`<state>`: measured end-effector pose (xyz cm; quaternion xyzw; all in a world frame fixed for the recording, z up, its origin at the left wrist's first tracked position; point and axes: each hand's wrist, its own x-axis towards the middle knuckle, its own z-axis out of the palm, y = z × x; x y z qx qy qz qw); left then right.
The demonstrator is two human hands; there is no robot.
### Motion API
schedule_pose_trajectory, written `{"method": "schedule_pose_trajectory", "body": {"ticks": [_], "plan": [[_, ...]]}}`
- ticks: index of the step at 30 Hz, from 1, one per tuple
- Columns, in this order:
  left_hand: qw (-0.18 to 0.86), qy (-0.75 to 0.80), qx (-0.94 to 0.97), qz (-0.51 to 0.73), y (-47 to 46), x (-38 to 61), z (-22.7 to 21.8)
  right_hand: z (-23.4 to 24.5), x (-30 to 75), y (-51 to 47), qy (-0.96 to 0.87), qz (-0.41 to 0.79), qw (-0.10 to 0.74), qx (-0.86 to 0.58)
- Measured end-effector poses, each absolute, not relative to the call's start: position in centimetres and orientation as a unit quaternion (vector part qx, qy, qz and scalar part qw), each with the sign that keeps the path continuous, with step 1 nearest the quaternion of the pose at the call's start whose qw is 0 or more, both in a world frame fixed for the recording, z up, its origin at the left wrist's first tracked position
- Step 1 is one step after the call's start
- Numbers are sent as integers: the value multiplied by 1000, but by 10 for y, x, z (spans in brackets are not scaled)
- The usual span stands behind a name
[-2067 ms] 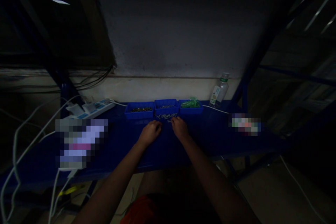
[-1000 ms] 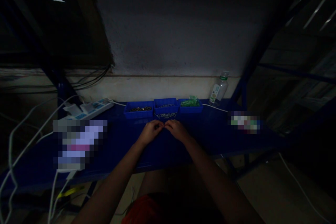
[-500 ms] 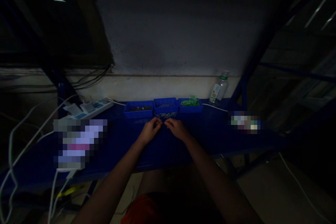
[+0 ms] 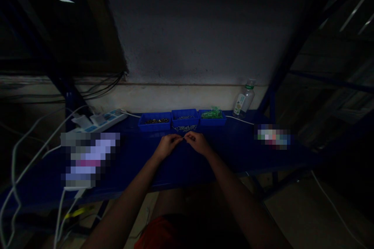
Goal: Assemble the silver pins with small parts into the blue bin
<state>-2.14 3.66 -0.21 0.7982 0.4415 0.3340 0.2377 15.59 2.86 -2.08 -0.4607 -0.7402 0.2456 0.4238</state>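
My left hand (image 4: 168, 146) and my right hand (image 4: 197, 142) meet over the blue table, fingertips close together. Each is closed in a pinch. A small, thin, pale piece (image 4: 183, 137) shows between the fingertips, too small and dark to name. Just beyond the hands lies a loose pile of thin metal pins or screws (image 4: 184, 128). Behind it stands a blue bin (image 4: 185, 122) with similar thin pieces inside. To its left, another blue bin (image 4: 154, 127) holds small brassy metal parts. On the right, a third bin (image 4: 213, 122) contains green plastic pieces (image 4: 212, 114).
A power strip (image 4: 101, 122) with plugs and white cables lies at the left, near a blurred-out object (image 4: 90, 159). At the back right, a clear bottle (image 4: 244, 101) leans or stands by the wall. Another blurred-out item (image 4: 273, 137) is on the table's right.
The fingertips of both hands have come together, closing the small gap between them. A thin piece now shows between them. The bins and pile have not moved.
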Motion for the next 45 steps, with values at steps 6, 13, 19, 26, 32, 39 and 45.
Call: {"method": "schedule_pose_trajectory", "body": {"ticks": [6, 13, 19, 26, 32, 39, 45], "plan": [[286, 426, 775, 370, 35, -20, -1, -24, 156, 31, -776, 223, 391, -441], [276, 390, 803, 356, 31, -14, -3, -24, 156, 32, -816, 139, 348, -441], [245, 394, 811, 357, 30, -16, 0, -21, 155, 29, -808, 157, 355, -444], [257, 422, 791, 360, 33, -18, -2, -17, 157, 28, -740, 233, 456, -435], [291, 411, 800, 326, 33, -17, -5, -14, 155, 25, -746, 223, 458, -430], [267, 406, 790, 373, 29, -15, 3, -18, 157, 27, -758, 220, 406, -461], [245, 377, 814, 368, 23, -14, 7, -17, 156, 23, -801, 181, 367, -436]]}}
